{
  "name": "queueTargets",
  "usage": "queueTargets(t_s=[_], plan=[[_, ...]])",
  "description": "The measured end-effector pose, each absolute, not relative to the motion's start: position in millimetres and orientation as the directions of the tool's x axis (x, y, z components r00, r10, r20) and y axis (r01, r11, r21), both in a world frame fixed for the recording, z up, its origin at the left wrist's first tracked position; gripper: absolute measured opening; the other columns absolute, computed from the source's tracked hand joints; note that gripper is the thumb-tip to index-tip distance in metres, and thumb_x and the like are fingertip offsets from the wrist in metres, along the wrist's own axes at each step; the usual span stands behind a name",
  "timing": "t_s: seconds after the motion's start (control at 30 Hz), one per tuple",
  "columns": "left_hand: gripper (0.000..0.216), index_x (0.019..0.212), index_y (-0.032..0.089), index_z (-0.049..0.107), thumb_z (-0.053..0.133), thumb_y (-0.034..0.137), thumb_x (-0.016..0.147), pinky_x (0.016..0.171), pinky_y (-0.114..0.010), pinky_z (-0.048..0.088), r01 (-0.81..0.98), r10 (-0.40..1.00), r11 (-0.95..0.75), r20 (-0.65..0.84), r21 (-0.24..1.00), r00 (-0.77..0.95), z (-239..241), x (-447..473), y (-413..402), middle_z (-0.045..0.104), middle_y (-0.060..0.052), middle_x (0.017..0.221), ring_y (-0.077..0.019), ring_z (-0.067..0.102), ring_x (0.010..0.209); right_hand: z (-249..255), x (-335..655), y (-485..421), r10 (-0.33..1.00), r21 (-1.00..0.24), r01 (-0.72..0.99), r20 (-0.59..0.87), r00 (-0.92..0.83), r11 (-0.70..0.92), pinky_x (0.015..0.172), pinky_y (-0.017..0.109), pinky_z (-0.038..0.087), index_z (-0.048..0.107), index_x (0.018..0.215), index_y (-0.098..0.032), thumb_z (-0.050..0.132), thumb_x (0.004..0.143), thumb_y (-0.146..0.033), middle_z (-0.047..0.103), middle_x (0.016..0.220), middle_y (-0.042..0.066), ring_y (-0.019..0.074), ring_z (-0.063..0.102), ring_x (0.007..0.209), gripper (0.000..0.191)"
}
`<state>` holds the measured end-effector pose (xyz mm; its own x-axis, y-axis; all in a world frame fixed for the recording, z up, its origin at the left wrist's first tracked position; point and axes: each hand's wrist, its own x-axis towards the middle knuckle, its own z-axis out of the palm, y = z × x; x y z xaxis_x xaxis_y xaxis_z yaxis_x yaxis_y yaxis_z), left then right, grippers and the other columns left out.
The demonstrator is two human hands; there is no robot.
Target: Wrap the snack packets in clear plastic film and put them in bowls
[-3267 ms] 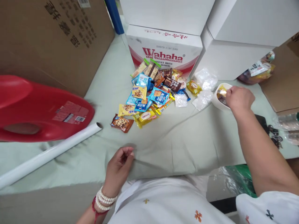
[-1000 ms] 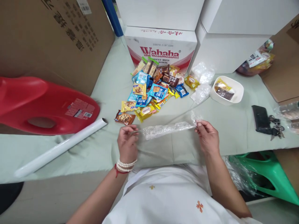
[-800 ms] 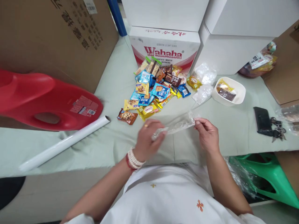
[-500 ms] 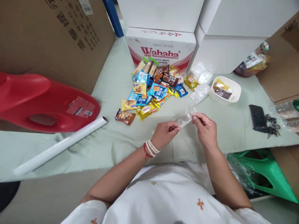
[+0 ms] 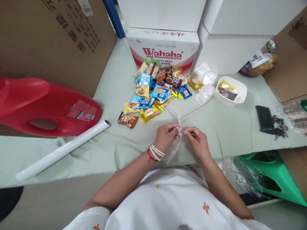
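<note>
A thin clear plastic bag [image 5: 177,140] hangs upright, its film stretching above and below my left hand [image 5: 166,135]. Thumb and fingers of that hand pinch it at mid-length. Just right of the bag's edge is my right hand [image 5: 196,139], thumb and fingertips drawn together; whether they grip the film is too fine to see. Beyond both hands lies a pile of wrapped snacks [image 5: 153,92] in blue, yellow and brown packets. More clear plastic bags [image 5: 205,94] lie to the right of the pile, beside a white bowl [image 5: 243,92] with a few packets inside.
A red plastic jug-shaped container [image 5: 72,108] and a white roll [image 5: 64,150] lie at left. Behind the snacks stand a Wahaha carton [image 5: 164,46] and white boxes [image 5: 230,51]. A black wallet [image 5: 263,118] with keys [image 5: 281,129] sits at right, above a green stool [image 5: 275,179].
The bag, stretched between both hands before, now stands more upright and spread longer in my left hand. My right hand has come down and left, closer to the left one.
</note>
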<state>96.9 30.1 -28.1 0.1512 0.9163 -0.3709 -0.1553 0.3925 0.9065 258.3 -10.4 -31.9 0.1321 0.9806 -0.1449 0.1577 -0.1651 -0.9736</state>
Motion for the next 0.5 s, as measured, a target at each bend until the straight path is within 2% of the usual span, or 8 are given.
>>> queueTargets(t_s=[0.13,0.23,0.33,0.5], plan=[[0.026,0.087,0.015,0.080,0.081,0.037,0.076,0.059,-0.024,0.057,-0.174,0.921,0.388,-0.373,0.905,0.115,-33,96,30,0.074,-0.002,0.070,-0.0126,0.067,0.059,-32,262,-8,0.976,-0.976,0.154,-0.127,0.177,-0.155,0.064,0.026,0.042,0.067,0.086,-0.022,0.070,0.089,-0.051,0.064,0.079,0.000,0.0144,0.053,0.069,0.029],[0.027,0.092,0.015,0.081,0.080,0.038,0.077,0.060,-0.025,0.057,-0.139,0.929,0.367,-0.355,0.920,0.104,-34,98,27,0.075,-0.001,0.071,-0.0131,0.067,0.060,-28,257,-7,0.995,-0.955,0.291,-0.030,0.094,-0.057,0.069,0.029,0.045,0.072,0.090,-0.024,0.075,0.086,-0.047,0.068,0.090,0.003,0.0178,0.058,0.080,0.024],[0.028,0.096,0.016,0.082,0.079,0.038,0.078,0.062,-0.026,0.058,-0.103,0.937,0.346,-0.337,0.933,0.094,-33,100,23,0.077,-0.001,0.074,-0.0144,0.069,0.063,-29,251,-6,0.998,-0.921,0.389,0.029,0.050,0.007,0.072,0.031,0.045,0.077,0.090,-0.026,0.074,0.088,-0.041,0.068,0.087,0.004,0.0189,0.057,0.080,0.016],[0.033,0.100,0.015,0.073,0.082,0.038,0.077,0.066,-0.028,0.062,-0.255,0.896,0.443,-0.420,0.859,0.143,-28,99,19,0.078,-0.003,0.082,-0.0168,0.075,0.069,-36,250,-4,0.983,-0.969,0.191,-0.135,0.123,-0.157,0.069,0.029,0.044,0.076,0.088,-0.022,0.072,0.088,-0.046,0.069,0.085,0.003,0.0158,0.056,0.072,0.024]])
